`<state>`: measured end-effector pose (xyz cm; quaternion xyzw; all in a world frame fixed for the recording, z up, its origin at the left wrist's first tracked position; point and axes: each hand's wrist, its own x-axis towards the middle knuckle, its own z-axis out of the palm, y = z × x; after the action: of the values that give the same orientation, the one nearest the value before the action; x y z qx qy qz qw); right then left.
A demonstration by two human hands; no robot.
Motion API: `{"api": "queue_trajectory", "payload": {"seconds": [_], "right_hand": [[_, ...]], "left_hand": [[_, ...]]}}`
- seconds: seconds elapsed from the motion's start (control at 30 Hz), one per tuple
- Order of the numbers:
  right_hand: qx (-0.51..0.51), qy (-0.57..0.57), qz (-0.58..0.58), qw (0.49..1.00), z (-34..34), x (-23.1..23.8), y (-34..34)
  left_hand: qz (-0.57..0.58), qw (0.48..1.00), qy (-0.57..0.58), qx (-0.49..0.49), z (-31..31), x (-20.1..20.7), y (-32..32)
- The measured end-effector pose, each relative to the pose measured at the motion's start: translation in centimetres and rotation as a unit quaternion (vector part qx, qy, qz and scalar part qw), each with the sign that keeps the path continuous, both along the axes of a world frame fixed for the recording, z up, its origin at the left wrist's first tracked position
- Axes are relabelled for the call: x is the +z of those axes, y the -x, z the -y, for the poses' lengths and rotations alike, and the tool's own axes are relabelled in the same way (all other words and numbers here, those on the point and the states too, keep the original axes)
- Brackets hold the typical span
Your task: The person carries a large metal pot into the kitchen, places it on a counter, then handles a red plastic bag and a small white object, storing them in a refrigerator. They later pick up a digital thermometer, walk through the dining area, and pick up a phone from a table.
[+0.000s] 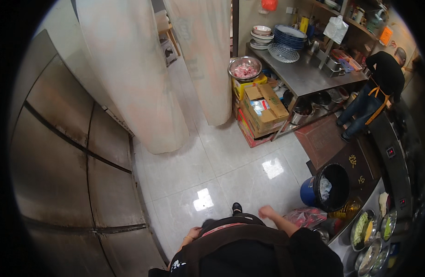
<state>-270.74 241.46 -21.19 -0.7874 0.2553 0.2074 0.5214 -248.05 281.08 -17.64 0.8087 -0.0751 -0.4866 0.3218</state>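
My left hand (193, 232) hangs beside my waist over the tiled floor (175, 184). Its fingers turn inward and are too small to read. In front of my body on the other side, my right hand (267, 212) is raised a little with its fingers curled; I see nothing in it. Nearest to that hand is a clear plastic bag (305, 217) with red contents. One dark shoe (237, 208) shows ahead of my apron. Both hands are apart from the things around them.
Metal cabinet doors (51, 147) line the left. Pale curtains (129, 83) hang ahead. Cardboard boxes (268, 111) and a basin of meat (245, 69) stand by a steel table (295, 76). A lined bin (332, 184) is at right; a co-worker (381, 83) stands beyond.
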Motion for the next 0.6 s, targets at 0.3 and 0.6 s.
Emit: {"api": "queue_trajectory", "payload": {"seconds": [0.3,0.6], "right_hand": [[-0.286,-0.003,0.018,0.958,12.5,6.7,-28.1],[-0.235,-0.077,-0.161,0.956,7.5,5.8,-33.4]], "left_hand": [[-0.054,0.993,0.026,0.101,3.0,3.6,-13.8],[0.248,0.909,0.329,-0.055,24.1,28.3,-40.9]]}}
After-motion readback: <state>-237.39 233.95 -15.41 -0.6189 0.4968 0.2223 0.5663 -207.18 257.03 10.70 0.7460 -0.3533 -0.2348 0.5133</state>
